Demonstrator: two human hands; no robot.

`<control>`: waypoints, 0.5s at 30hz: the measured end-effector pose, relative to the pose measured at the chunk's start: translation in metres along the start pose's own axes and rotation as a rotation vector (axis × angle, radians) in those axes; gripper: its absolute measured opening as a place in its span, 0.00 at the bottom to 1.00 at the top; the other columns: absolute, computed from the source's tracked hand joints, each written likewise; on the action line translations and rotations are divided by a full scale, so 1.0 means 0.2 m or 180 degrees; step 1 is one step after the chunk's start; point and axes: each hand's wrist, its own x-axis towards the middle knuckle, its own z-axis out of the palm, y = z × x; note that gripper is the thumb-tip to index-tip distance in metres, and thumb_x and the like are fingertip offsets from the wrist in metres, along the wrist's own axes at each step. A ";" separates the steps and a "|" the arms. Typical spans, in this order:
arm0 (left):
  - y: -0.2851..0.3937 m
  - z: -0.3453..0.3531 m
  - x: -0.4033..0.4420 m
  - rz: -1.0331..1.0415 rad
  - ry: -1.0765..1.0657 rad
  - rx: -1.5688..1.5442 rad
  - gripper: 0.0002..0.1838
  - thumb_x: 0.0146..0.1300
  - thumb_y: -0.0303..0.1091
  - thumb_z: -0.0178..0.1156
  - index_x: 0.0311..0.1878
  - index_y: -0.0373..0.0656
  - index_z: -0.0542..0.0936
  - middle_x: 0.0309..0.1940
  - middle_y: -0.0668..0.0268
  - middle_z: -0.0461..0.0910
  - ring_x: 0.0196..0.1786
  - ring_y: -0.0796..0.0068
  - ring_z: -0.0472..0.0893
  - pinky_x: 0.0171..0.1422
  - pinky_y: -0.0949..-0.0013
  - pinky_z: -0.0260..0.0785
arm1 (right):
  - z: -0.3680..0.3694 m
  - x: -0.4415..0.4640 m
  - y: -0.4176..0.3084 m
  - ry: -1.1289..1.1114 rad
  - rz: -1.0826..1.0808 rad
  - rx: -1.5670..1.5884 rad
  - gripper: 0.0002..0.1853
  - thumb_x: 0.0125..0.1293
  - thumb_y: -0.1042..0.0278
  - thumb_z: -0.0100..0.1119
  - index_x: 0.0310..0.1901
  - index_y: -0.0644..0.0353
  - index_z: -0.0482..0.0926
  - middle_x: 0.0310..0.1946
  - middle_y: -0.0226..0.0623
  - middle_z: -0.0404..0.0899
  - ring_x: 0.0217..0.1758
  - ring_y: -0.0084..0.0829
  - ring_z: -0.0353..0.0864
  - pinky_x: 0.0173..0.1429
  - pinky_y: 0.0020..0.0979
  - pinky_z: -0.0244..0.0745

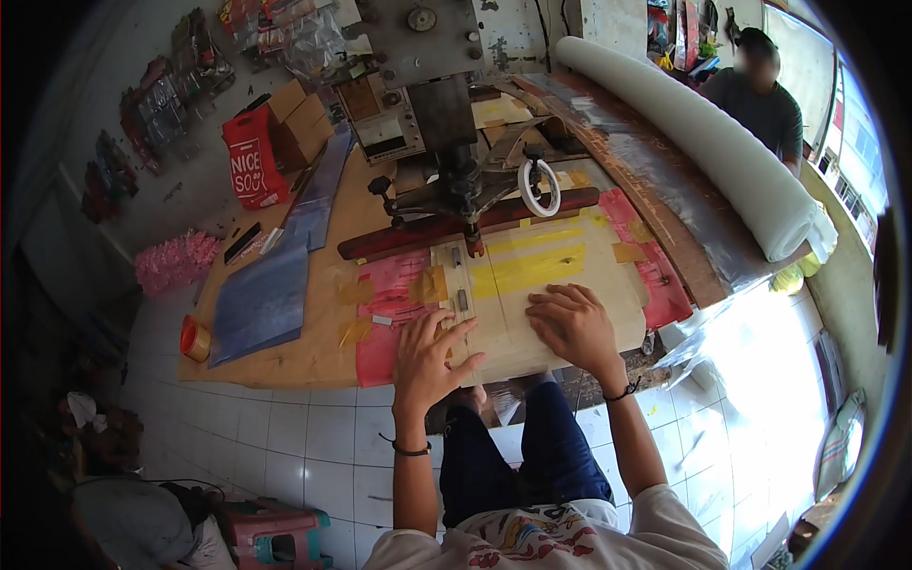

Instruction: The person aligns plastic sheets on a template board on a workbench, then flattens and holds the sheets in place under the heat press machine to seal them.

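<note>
A cream-coloured flat board with yellow tape strips lies at the front of the worktable. My left hand rests at the board's left part, fingers spread, close to a small metal piece. On the right part of the board lies my right hand, its fingers stretched out flat. Neither hand shows anything held. Red sheet material sticks out beside the board, patched with brown tape. Just beyond the hands, a machine's long dark-red bar crosses over the board, below its black head.
Blue sheets, a tape roll, a phone and a red bag occupy the table's left. A large white foam roll lies at the right. Behind it is another person. A stool stands on the floor.
</note>
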 end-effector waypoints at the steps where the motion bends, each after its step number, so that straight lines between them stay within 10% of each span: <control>1: 0.01 0.00 0.00 -0.0013 -0.0008 0.0014 0.26 0.58 0.53 0.73 0.59 0.56 0.88 0.58 0.63 0.77 0.64 0.56 0.75 0.71 0.51 0.65 | 0.00 -0.01 0.00 -0.0006 0.0015 -0.0001 0.09 0.68 0.60 0.67 0.44 0.52 0.89 0.54 0.28 0.88 0.65 0.38 0.81 0.73 0.44 0.70; 15: -0.01 0.02 -0.02 0.0050 0.0012 0.0021 0.26 0.57 0.52 0.73 0.59 0.56 0.88 0.58 0.64 0.77 0.64 0.57 0.75 0.71 0.51 0.65 | -0.02 0.08 0.03 -0.0446 0.0216 0.0271 0.12 0.69 0.58 0.64 0.49 0.52 0.88 0.56 0.32 0.86 0.66 0.40 0.79 0.74 0.44 0.68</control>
